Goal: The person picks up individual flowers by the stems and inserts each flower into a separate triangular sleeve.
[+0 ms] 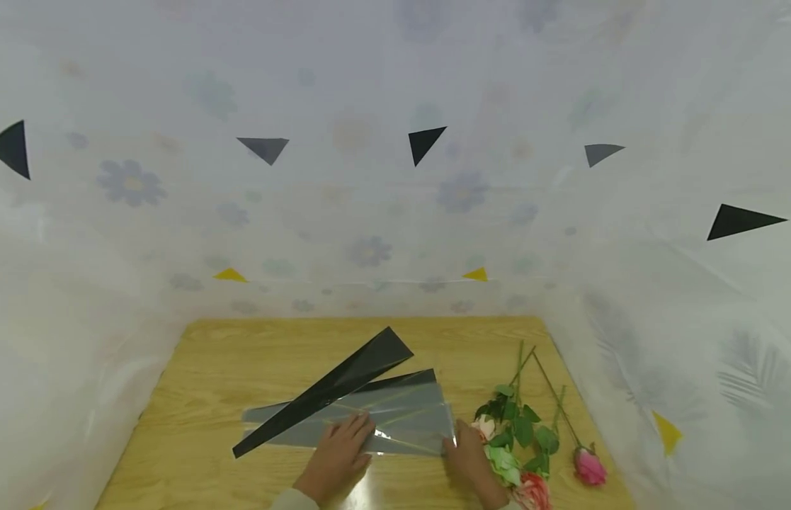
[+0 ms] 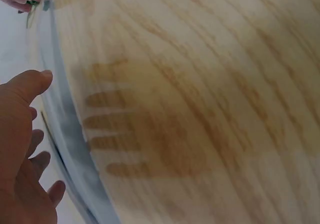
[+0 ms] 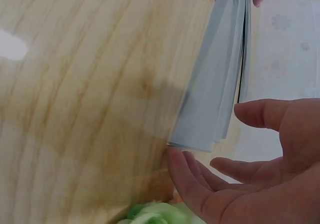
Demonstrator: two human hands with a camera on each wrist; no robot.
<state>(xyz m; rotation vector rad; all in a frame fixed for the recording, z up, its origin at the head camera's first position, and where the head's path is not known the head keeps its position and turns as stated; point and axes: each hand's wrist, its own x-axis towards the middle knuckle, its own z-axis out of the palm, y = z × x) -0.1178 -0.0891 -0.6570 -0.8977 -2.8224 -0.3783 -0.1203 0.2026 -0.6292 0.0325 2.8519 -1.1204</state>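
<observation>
Several flat grey plastic sleeves [image 1: 411, 418], glossy and marked with thin gold lines, lie in an overlapping stack on the wooden table. Diagonally across their left part lies a narrow black sleeve [image 1: 328, 386], wider at its far end. My left hand [image 1: 336, 457] is over the near edge of the stack, its fingers extended. At the stack's right end is my right hand [image 1: 469, 464]. In the right wrist view its fingertips [image 3: 176, 156] are right at the corner of the grey sleeves, with the thumb apart from the other fingers.
Artificial roses lie at the right of the table [image 1: 197, 368]: a green rose [image 1: 502, 464], a coral rose [image 1: 532, 490], a pale peach rose [image 1: 484, 427] and a pink rose [image 1: 589, 467], stems pointing away. A whitish flowered curtain [image 1: 370, 212] surrounds the table's back and sides.
</observation>
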